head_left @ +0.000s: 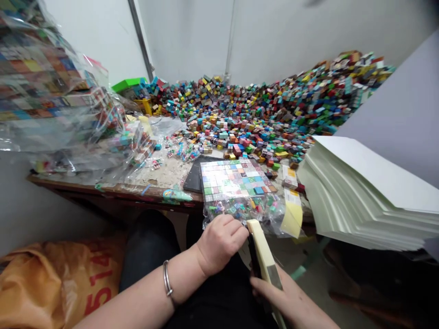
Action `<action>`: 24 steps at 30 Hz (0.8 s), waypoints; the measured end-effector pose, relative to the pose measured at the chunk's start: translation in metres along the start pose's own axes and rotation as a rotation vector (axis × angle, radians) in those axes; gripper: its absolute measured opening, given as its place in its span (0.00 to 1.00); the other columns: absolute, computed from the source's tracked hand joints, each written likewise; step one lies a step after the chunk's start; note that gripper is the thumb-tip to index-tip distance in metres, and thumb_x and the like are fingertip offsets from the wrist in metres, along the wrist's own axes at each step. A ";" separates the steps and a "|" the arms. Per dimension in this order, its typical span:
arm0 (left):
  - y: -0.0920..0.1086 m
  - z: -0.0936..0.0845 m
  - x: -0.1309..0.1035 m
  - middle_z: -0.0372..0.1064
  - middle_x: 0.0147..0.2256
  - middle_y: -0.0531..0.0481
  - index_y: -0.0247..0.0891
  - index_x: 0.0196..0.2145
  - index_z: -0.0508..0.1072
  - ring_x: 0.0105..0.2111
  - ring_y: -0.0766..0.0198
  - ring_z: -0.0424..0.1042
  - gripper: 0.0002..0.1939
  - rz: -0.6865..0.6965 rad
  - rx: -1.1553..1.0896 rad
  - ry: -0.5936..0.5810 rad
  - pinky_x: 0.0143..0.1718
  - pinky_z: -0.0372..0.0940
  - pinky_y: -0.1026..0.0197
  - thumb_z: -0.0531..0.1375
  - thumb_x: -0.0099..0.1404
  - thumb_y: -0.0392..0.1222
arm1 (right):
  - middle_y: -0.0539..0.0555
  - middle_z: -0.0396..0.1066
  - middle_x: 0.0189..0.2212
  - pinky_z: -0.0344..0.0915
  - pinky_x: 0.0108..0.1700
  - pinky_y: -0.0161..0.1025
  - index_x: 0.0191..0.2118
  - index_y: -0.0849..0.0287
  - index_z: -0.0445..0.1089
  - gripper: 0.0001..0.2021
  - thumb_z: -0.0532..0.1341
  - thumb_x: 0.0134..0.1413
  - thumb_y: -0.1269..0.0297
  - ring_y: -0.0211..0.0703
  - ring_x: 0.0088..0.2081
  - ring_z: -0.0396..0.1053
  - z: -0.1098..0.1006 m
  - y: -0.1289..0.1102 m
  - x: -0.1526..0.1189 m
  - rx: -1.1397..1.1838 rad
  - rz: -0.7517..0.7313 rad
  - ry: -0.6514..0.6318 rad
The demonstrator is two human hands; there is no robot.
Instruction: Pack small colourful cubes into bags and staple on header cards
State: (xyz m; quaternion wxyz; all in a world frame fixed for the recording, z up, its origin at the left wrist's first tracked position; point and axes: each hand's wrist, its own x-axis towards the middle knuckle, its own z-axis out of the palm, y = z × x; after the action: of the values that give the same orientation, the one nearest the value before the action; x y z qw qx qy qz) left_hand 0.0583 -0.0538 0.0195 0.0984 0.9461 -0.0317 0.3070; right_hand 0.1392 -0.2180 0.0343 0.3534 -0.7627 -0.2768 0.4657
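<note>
My right hand (279, 288) is wrapped round a cream and black stapler (262, 249), whose nose points up toward the table. My left hand (221, 240), with a silver bangle (167, 278) on its wrist, is closed beside the stapler's nose. Whatever its fingers pinch is hidden. Just beyond the hands, a clear plastic bag (240, 208) lies at the table edge, partly overhanging it. Inside are a flat grid of small coloured blocks (236, 178) and loose little colourful pieces. A yellow and white card (292, 212) is at the bag's right side.
A big heap of small coloured blocks (247, 103) spreads along the wall. Large clear bags of packed blocks (44, 87) stand at left. A thick stack of white sheets (363, 196) juts in at right. An orange sack (51, 278) sits on the floor at lower left.
</note>
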 end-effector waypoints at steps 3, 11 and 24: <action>0.000 0.000 0.000 0.66 0.25 0.50 0.34 0.30 0.69 0.28 0.65 0.61 0.11 -0.007 -0.001 0.011 0.31 0.61 0.63 0.48 0.64 0.32 | 0.51 0.64 0.30 0.60 0.37 0.39 0.32 0.59 0.62 0.08 0.55 0.46 0.61 0.44 0.34 0.62 -0.003 0.009 0.001 -0.053 -0.060 0.010; 0.004 0.003 0.000 0.65 0.25 0.51 0.35 0.30 0.68 0.27 0.65 0.61 0.10 0.007 0.002 0.003 0.30 0.60 0.63 0.49 0.64 0.32 | 0.52 0.69 0.30 0.62 0.37 0.39 0.33 0.58 0.66 0.08 0.55 0.44 0.65 0.46 0.34 0.66 -0.006 0.023 -0.011 -0.127 -0.088 0.083; 0.004 0.003 0.000 0.63 0.23 0.52 0.35 0.27 0.68 0.26 0.65 0.59 0.11 0.019 0.037 -0.025 0.28 0.58 0.63 0.49 0.64 0.32 | 0.58 0.67 0.44 0.56 0.51 0.42 0.49 0.62 0.60 0.21 0.54 0.48 0.58 0.51 0.49 0.61 0.006 0.021 -0.009 -0.048 -0.059 0.112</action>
State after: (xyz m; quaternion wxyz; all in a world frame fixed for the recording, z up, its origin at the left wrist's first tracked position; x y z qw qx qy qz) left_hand 0.0593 -0.0581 0.0177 0.0774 0.9511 -0.0361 0.2968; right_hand 0.1317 -0.2356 0.0198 0.3637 -0.7872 -0.2899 0.4048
